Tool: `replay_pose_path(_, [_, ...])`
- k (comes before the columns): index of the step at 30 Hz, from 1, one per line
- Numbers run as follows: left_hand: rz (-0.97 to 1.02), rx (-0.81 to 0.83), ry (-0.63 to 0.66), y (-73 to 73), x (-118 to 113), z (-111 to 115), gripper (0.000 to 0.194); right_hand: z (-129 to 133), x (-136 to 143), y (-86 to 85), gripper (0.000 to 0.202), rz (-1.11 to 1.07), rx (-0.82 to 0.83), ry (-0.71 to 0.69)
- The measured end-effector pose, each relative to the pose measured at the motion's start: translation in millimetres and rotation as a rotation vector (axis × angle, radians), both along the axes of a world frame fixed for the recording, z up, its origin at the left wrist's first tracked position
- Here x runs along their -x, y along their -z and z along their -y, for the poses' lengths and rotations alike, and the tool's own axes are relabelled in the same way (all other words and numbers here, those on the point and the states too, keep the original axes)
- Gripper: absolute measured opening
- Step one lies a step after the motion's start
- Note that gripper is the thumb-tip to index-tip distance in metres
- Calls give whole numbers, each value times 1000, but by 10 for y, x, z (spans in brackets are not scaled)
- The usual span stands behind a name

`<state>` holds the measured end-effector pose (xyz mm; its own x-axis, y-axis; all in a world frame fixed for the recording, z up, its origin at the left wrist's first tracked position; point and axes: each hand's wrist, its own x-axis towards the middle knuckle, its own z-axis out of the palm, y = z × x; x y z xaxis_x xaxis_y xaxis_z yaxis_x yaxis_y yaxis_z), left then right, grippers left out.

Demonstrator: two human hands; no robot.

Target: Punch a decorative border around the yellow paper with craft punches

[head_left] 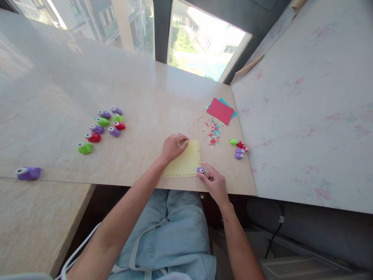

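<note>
A yellow sheet of paper (182, 163) lies near the table's front edge, with small punched holes along its right and lower edges. My left hand (175, 147) rests at the sheet's upper left, its fingers closed on the top edge of the paper. At the sheet's lower right corner, my right hand (214, 179) grips a small purple craft punch (201, 170) between thumb and fingers. The punch sits right against the paper's right edge. Whether the paper is inside its slot is too small to tell.
Several coloured punches (100, 121) stand at the left, and one purple punch (29, 173) lies farther left. More punches (239, 154) cluster at the right. Red and blue confetti (215, 132) lies below stacked coloured sheets (220, 111). A papered wall (305, 116) bounds the right side.
</note>
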<state>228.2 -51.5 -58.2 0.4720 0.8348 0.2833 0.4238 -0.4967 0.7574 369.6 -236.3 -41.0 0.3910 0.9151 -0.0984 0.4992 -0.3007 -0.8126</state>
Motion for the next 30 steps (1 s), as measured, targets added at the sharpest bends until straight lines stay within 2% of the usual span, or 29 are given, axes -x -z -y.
replay_pose_path(4, [5,2,-1,-1,-1,-2,17,-16,-9,-10,45,70,29,-26])
replay_pose_path(13, [8,4,1,21,-4,-4,16,137,-245,-9,53,78,43,136])
replay_pose_path(18, [18,10,5,16,1,-9,15,227,-234,-59,48,52,-8,259])
replay_pose_path(22, [17,24,3,7,7,-11,16,235,-154,-78,48,-192,-115,378])
replay_pose_path(27, [29,30,8,14,10,-9,15,150,-103,-120,37,-604,-310,406])
replay_pose_path(30, [28,33,10,16,10,-11,15,78,-166,-169,38,-801,-212,323])
